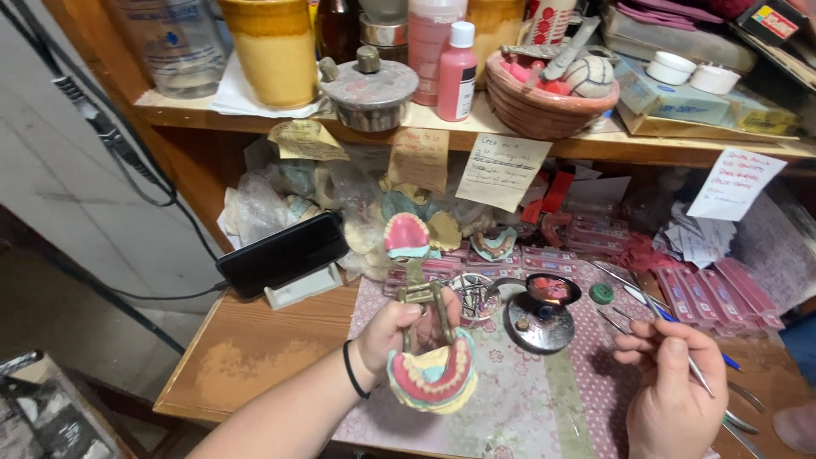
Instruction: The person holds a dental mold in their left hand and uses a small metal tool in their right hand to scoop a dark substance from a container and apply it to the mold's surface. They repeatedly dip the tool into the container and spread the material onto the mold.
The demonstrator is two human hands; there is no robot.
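Pink wax gums set with rows of pale teeth fill the dental articulator (425, 340) that we hold in our left hand (393, 336), its fingers wrapped tightly around the brass-coloured hinge frame while the lower model hangs just above the patterned cloth (544, 399) and the upper model tips open toward the shelf. Our right hand (671, 387) sits well apart on the other side, thumb and forefinger pinching a thin metal tool (671, 340) that slants up toward a small burner (544, 310), where a little flame shows under a spoon-like dish of dark red wax. A black band circles our left wrist. Behind the articulator, a black phone (283, 252) leans on a white stand at the back of the wooden bench (246, 348), with its cable running off to the left. Flat pink boxes (722, 293) lie stacked near the right edge, and a few more slim instruments rest beside them. On the shelf (595, 144) above, we see a woven basket (544, 102), a pink bottle (457, 72) and handwritten paper notes hanging from the edge.
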